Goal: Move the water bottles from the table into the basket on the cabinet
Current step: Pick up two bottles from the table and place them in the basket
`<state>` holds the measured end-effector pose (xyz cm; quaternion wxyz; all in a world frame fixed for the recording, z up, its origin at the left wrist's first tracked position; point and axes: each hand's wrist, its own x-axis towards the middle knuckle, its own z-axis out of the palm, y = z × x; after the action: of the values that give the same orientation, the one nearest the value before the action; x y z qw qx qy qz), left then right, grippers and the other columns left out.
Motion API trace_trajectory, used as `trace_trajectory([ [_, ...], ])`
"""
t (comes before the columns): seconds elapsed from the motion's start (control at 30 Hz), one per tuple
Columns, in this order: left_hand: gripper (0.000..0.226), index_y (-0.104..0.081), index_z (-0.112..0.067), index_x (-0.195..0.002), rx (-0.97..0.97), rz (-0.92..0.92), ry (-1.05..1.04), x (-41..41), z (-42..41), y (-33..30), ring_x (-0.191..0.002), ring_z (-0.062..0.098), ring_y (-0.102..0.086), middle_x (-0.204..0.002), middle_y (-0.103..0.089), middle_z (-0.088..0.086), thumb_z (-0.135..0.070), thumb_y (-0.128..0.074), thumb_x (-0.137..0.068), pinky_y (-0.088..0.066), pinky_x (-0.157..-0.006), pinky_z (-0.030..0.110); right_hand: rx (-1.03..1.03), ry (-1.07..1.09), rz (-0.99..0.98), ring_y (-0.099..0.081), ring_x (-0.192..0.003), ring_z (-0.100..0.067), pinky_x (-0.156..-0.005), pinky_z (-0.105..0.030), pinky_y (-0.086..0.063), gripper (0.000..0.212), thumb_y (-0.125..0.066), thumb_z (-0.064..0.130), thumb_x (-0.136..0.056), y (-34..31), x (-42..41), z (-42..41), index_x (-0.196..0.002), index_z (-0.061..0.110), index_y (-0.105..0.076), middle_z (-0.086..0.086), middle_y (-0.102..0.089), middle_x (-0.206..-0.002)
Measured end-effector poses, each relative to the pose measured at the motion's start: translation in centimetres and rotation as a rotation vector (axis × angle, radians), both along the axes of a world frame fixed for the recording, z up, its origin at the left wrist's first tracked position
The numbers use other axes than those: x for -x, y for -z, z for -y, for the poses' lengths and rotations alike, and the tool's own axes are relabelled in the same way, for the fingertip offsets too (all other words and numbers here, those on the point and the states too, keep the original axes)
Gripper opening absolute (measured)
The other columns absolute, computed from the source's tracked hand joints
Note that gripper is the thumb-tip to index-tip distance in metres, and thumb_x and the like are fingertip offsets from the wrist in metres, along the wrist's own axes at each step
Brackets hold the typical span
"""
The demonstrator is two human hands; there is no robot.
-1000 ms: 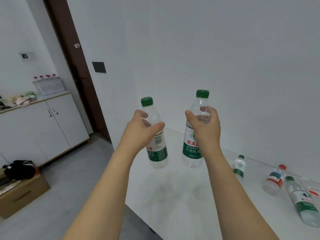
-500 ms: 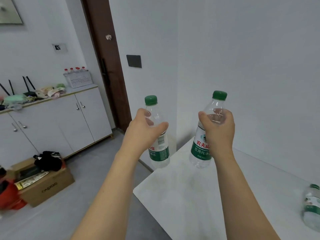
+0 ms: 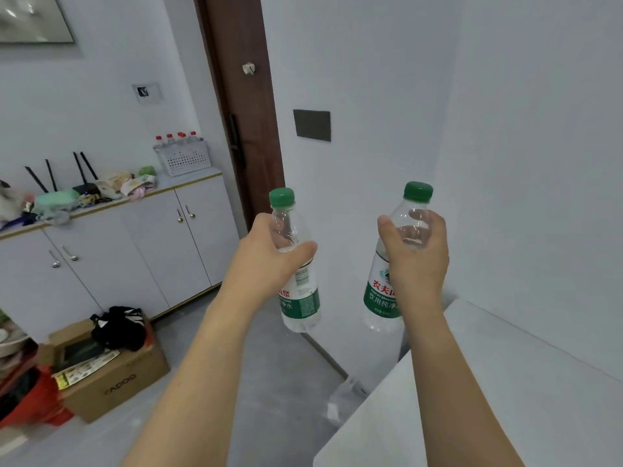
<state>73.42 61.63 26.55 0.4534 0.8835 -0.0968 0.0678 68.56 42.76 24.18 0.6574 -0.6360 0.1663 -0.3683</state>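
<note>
My left hand (image 3: 269, 257) grips a clear water bottle (image 3: 298, 298) with a green cap and green label, held upright in the air. My right hand (image 3: 418, 254) grips a second green-capped water bottle (image 3: 382, 294) by its upper body, also upright. Both bottles hang over the floor, left of the white table (image 3: 522, 399). Far off on the white cabinet (image 3: 135, 251) stands a white perforated basket (image 3: 183, 158) with several red-capped bottles in it.
The cabinet top holds a router with black antennas (image 3: 84, 183), cloths and clutter. A cardboard box (image 3: 111, 375) with a black bag on it sits on the grey floor at lower left. A brown door (image 3: 242, 106) stands beyond the basket.
The view has swung left, away from the table. The bottles lying on the table have left the view, and the cabinet and basket now sit nearer the middle. Both hands keep their bottles.
</note>
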Motion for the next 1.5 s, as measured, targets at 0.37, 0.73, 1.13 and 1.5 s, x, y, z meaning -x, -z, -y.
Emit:
trace_trajectory([
  [0.37,0.051,-0.047,-0.027,-0.119,0.027,0.025,0.038,-15.8,-14.1,-0.5,-0.084,0.001,-0.059,-0.098,-0.063,-0.008,-0.043,-0.075,-0.079,-0.045,-0.062,0.024,-0.001,0.006,0.008,-0.068,-0.084,-0.013,-0.077,-0.033,-0.056,0.043,-0.077,0.038,-0.077,-0.8,-17.0,-14.7,-0.113,0.032,-0.054,0.001,-0.066,-0.103],
  [0.73,0.059,-0.041,-0.030,-0.127,0.059,-0.061,0.028,-30.2,-23.0,0.4,-0.102,0.019,-0.063,-0.116,-0.062,-0.007,-0.047,-0.073,-0.080,-0.054,-0.081,0.040,0.035,0.025,-0.018,-0.066,-0.084,-0.006,-0.069,-0.023,-0.049,0.043,-0.076,0.039,-0.078,-0.9,-30.9,-22.6,-0.113,0.037,-0.051,0.009,-0.064,-0.102],
  [1.13,0.054,-0.039,-0.036,-0.119,-0.005,0.015,-0.024,-48.9,-25.4,-0.6,-0.102,0.019,-0.063,-0.116,-0.061,-0.008,-0.052,-0.072,-0.079,-0.057,-0.085,0.046,0.036,-0.070,0.025,-0.063,-0.083,-0.004,-0.065,-0.017,-0.045,0.042,-0.072,0.041,-0.083,-0.9,-51.2,-25.0,-0.117,0.038,-0.049,0.022,-0.058,-0.095],
  [1.5,0.064,-0.043,-0.034,-0.121,0.005,-0.007,-0.122,-65.3,-29.5,1.5,-0.097,0.013,-0.065,-0.107,-0.062,-0.015,-0.064,-0.070,-0.071,-0.057,-0.082,0.047,0.066,-0.174,0.010,-0.067,-0.085,-0.004,-0.072,-0.021,-0.051,0.041,-0.075,0.039,-0.081,-0.5,-68.0,-29.5,-0.116,0.033,-0.054,0.016,-0.064,-0.096],
])
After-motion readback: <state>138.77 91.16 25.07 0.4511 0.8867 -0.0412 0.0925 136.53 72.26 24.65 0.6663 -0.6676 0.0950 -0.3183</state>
